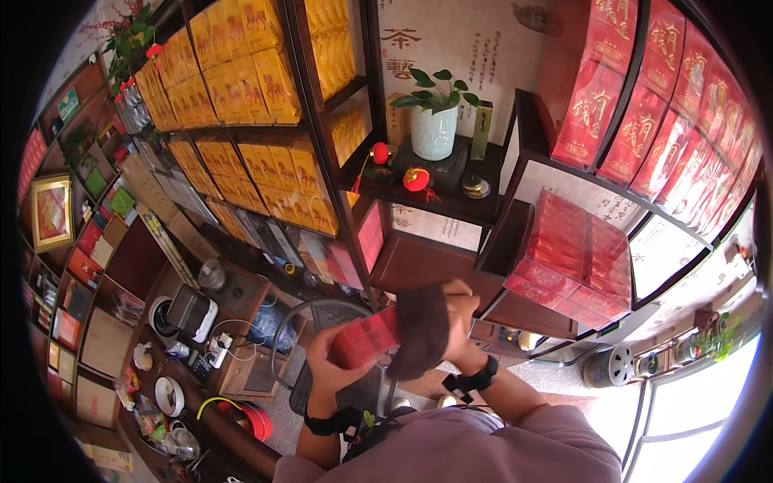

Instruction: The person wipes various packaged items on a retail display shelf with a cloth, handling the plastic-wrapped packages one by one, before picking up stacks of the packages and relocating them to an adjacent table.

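A clear-wrapped block of small red packets (365, 339) is gripped in my left hand (335, 365) in front of my chest. My fingers curl around its left end. In my right hand (462, 323) is a dark brown cloth (420, 332), which overlaps the block's right end and hides it. Right of my hands, a larger clear box of red packets (574, 265) sits on the dark wooden shelf unit. Past the cloth lies a bare brown shelf board (423, 262).
Yellow packets (247, 78) fill the left shelves; red packets (652, 121) line the upper right. A potted plant (433, 130) and red ornaments (415, 179) occupy the middle shelf. A metal-framed chair (335, 392), red bucket (256, 421) and cluttered wooden desk (226, 444) are at left.
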A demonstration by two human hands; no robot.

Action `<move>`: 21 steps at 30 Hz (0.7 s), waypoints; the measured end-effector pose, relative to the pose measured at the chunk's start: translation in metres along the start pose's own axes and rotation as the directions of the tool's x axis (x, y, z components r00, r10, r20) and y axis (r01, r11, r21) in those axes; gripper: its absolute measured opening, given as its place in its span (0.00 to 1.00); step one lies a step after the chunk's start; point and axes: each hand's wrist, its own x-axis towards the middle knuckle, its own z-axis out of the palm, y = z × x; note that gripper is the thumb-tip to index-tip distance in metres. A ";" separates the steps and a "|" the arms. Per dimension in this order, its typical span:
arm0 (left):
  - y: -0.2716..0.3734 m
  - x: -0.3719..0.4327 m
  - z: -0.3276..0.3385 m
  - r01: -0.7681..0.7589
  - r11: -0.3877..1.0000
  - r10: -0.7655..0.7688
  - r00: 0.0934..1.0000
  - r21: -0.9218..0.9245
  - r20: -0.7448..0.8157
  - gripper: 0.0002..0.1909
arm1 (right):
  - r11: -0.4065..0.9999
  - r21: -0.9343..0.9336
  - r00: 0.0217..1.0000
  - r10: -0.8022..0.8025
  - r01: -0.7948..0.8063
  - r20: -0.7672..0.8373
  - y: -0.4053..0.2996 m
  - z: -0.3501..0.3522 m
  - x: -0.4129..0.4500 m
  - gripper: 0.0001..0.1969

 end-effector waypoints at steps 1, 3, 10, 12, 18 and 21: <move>0.006 -0.004 -0.004 -0.006 1.000 0.006 1.000 0.009 -0.002 0.36 | 0.992 -0.124 0.999 -0.034 0.036 0.017 -0.003 -0.010 0.004 0.24; 0.016 -0.014 -0.008 -0.059 0.998 0.058 0.998 -0.030 -0.017 0.37 | 0.919 -0.395 0.992 0.055 -0.006 0.114 -0.030 -0.033 0.021 0.29; -0.005 -0.037 0.044 0.048 0.994 -0.053 0.998 -0.103 -0.046 0.35 | 0.839 -0.180 0.847 0.460 -0.513 -0.268 -0.069 0.044 -0.024 0.15; -0.001 -0.037 0.047 0.110 0.990 -0.110 0.994 -0.086 0.005 0.33 | 0.992 -0.043 0.992 -0.119 0.117 -0.036 -0.069 0.039 -0.032 0.19; 0.018 -0.029 0.043 -0.014 0.934 -0.065 0.976 -0.356 -0.208 0.38 | 0.964 0.067 0.965 0.259 -0.257 -0.032 -0.017 0.018 -0.036 0.22; 0.016 -0.028 0.037 -0.017 0.899 -0.086 0.973 -0.438 -0.215 0.39 | 0.820 -0.501 0.956 0.185 -0.278 -0.229 -0.064 -0.016 0.013 0.21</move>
